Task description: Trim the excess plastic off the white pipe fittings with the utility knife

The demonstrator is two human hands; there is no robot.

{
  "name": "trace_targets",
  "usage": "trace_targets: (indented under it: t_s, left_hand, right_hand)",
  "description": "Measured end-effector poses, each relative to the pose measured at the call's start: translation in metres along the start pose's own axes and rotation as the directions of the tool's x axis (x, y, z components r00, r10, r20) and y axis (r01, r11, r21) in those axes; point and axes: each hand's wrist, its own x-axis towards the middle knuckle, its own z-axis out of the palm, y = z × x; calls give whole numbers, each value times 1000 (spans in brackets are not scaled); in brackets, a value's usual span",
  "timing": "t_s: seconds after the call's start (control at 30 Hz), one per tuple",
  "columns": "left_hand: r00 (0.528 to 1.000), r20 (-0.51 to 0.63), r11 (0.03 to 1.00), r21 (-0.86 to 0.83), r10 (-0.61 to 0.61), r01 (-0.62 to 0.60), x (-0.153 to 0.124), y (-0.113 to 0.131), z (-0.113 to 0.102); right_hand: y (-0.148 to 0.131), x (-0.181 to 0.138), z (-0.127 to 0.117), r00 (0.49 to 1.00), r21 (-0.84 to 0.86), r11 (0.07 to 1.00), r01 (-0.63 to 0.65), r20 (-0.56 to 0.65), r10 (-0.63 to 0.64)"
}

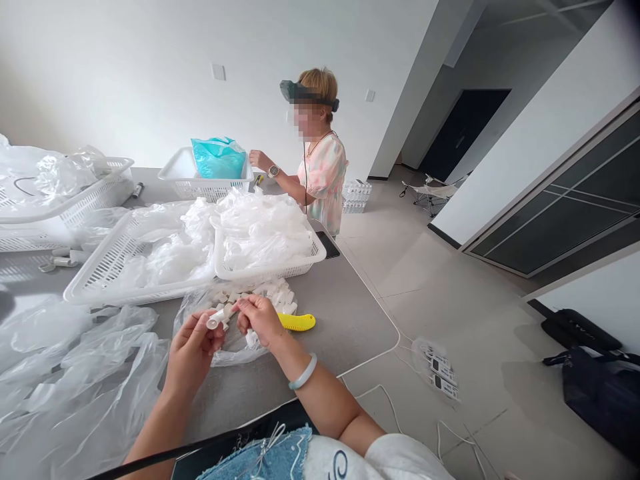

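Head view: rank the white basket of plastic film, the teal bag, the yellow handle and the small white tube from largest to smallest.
1. White basket of plastic film
2. Teal plastic bag
3. Yellow handle
4. White tube in the left hand

The tube is nearest the camera and the bag farthest, so true sizes remain unsure.

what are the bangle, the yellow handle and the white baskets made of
The bangle looks like polished jade or glass: milky and glossy. The yellow handle seems moulded plastic, smooth and evenly coloured. The white baskets look like matte moulded plastic, their lattice slots uniform.
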Motion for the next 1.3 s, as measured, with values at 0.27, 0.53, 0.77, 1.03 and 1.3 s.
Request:
trace_targets:
  t_s: [0.27, 0.53, 0.77, 1.03, 1.3]
  left_hand:
    - [997, -73, 996, 85, -22, 29, 5, -19, 8]
    - [991, -60, 968, 230, 119, -102, 1, -19, 14]
    - [994, -91, 974, 225, 56, -34, 5, -24, 12]
    - [921, -113, 727, 652, 374, -215, 32, 29, -19]
    - [871, -57, 468, 859, 487, -205, 196, 137, -15]
  right_hand:
    - [30, -2, 16, 846, -457, 733, 504, 87, -527]
    - [43, 7, 7, 860, -544, 768, 338, -154, -487]
    - [49, 5, 12, 806, -527, 677, 514, 26, -592]
    - [-12, 46, 24, 910, -591, 723, 357, 46, -413]
    - [-130, 188, 49, 947, -569, 802, 180, -120, -298]
